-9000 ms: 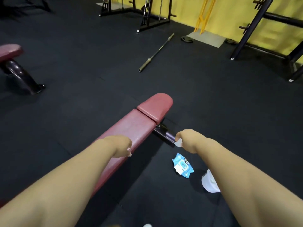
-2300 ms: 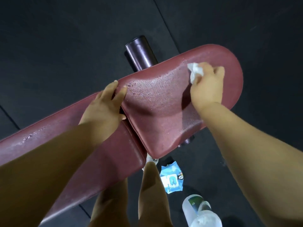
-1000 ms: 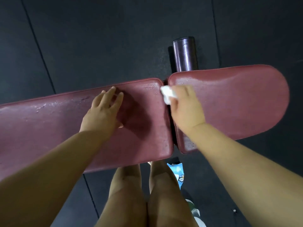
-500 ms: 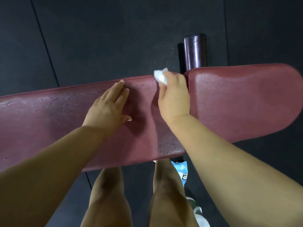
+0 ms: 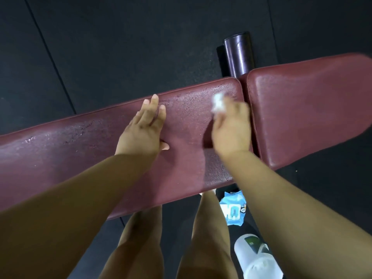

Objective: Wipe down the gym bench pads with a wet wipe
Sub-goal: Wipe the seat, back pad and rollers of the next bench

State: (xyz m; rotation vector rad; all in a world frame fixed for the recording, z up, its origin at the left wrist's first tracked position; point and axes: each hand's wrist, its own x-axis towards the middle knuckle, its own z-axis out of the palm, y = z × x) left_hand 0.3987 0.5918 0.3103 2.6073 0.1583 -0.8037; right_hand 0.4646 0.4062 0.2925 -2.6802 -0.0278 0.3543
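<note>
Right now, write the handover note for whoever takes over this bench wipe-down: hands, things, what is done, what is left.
Left hand rests flat on the long back pad, fingers straight.
Right hand, blurred, holds the wet wipe against that pad, near the gap to the seat pad.
Wipes pack and a plastic bottle are on the floor.
Done: seat pad looks damp; droplets along the back pad's far edge.
Left: probably the back pad's near side and left end.

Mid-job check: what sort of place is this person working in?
Most likely a gym: a maroon padded bench split into a long pad and a seat pad, set on dark floor mats, with a bottle and a wipes pack underfoot.
</note>
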